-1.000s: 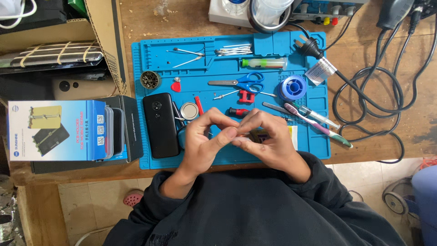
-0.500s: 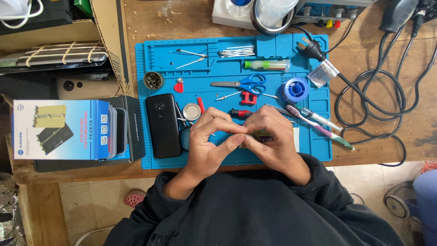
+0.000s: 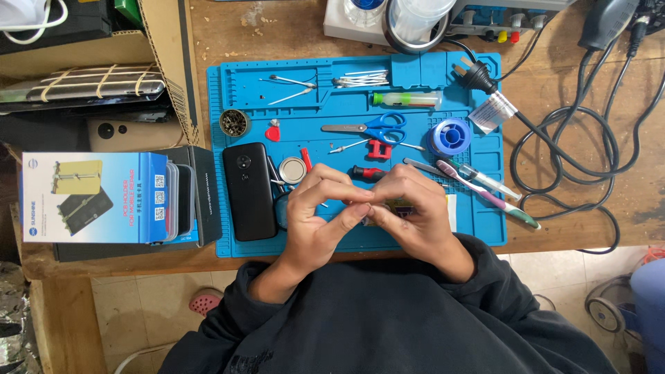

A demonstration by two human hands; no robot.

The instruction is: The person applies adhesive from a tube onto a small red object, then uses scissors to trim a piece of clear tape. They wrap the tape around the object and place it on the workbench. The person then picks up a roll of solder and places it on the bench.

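My left hand (image 3: 320,215) and my right hand (image 3: 413,220) meet fingertip to fingertip over the near edge of a blue work mat (image 3: 360,76). Both pinch a small yellowish part (image 3: 396,208), mostly hidden by the fingers. A black phone (image 3: 249,190) lies just left of my left hand. A round metal tin (image 3: 292,170) and a red-handled screwdriver (image 3: 366,172) sit just beyond my fingers.
On the mat lie blue-handled scissors (image 3: 377,127), tweezers (image 3: 289,82), a solder spool (image 3: 450,135), a toothbrush (image 3: 485,194) and a green tube (image 3: 405,99). A blue box (image 3: 97,197) sits at the left. Black cables (image 3: 575,152) coil at the right on the wooden bench (image 3: 568,215).
My hands have kept the same pose, with only slight finger shifts around the small part. The view has drifted a little.
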